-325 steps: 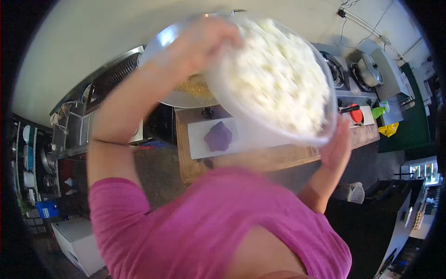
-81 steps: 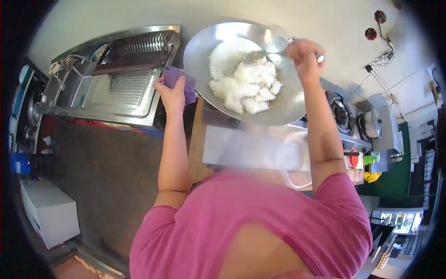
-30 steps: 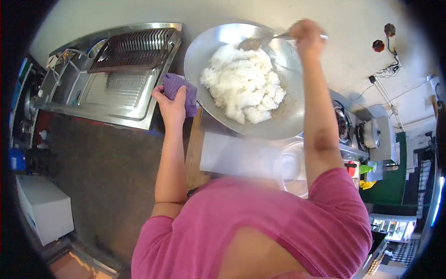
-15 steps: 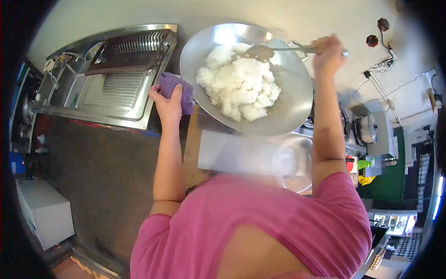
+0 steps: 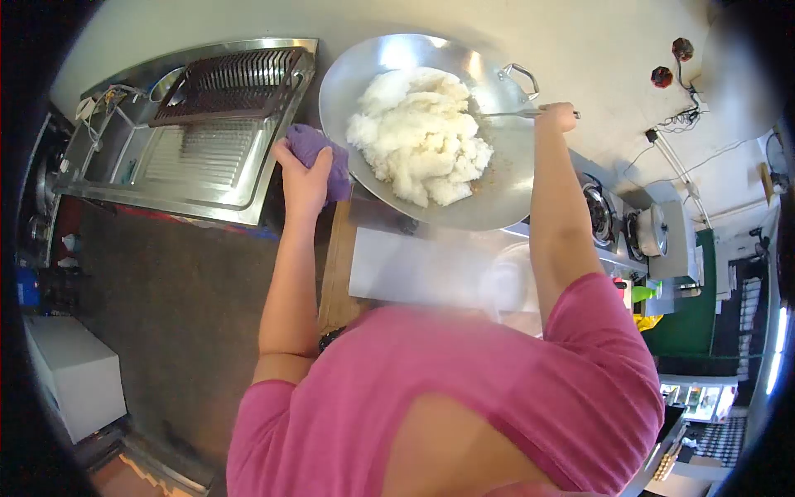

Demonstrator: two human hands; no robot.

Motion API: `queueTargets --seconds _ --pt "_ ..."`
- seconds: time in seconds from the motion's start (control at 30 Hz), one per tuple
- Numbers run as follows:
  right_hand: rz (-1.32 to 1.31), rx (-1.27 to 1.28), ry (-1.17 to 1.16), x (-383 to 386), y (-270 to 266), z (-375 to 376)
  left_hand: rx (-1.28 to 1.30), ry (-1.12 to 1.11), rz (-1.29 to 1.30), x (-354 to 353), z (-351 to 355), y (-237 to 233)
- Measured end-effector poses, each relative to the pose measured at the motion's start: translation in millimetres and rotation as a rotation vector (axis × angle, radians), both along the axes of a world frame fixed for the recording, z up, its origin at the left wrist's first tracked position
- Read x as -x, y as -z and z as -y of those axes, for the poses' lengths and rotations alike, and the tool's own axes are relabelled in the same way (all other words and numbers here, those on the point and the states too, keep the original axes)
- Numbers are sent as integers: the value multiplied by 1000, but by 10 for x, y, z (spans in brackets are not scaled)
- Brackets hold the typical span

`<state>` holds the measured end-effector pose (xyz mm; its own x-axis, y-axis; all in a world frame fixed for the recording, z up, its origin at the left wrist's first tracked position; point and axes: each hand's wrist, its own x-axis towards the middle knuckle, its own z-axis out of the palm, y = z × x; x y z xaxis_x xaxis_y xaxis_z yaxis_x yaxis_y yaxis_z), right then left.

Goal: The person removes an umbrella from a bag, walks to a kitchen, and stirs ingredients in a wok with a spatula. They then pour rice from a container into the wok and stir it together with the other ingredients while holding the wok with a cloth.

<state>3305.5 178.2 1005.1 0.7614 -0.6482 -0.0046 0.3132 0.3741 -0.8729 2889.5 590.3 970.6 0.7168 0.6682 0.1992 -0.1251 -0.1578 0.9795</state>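
Observation:
A wide metal wok [image 5: 509, 178] holds a heap of white rice [image 5: 422, 137], clumped toward its left and middle. My left hand [image 5: 305, 178] is closed around a folded purple cloth [image 5: 319, 157] at the wok's left rim; any handle under the cloth is hidden. Over the wok's right side, my right hand [image 5: 556, 118] grips the handle of a metal ladle [image 5: 517, 113]. The ladle's head is sunk in the rice at the right of the heap and cannot be seen. A bare loop handle [image 5: 522, 79] shows on the wok's far right rim.
Left of the wok stands a steel sink [image 5: 203, 170] with a brown dish rack [image 5: 228, 83]. A clear round container [image 5: 507, 277] is in front of the wok, partly behind my body. Gas burners [image 5: 598, 214] and a lidded pot [image 5: 652, 230] stand to the right.
My right hand has moved left and down, and the ladle's head has gone from above the heap into the rice. My left hand stays on the cloth.

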Motion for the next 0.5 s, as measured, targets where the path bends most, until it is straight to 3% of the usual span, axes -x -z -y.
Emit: queueTargets --seconds 0.07,0.13,0.17,0.23,0.37,0.47,0.5 --pt "181 9 -150 891 -519 -717 -13 -55 -63 55 69 -57" --pt "384 164 -462 1627 -909 -1128 -55 -90 -55 43 72 -11" --pt "374 164 -463 1945 -1013 -1213 -49 -88 -40 -3 18 92" --pt "687 357 -733 2406 -1130 -1343 2 -81 -14 -79 -61 246" --pt "776 542 -481 2565 -416 -1575 69 -70 -2 -41 -16 105" --pt "627 353 -301 2465 -388 -1625 118 -70 -48 -1 21 14" --pt "599 337 -491 2576 -608 -1492 142 -57 -36 20 33 44"
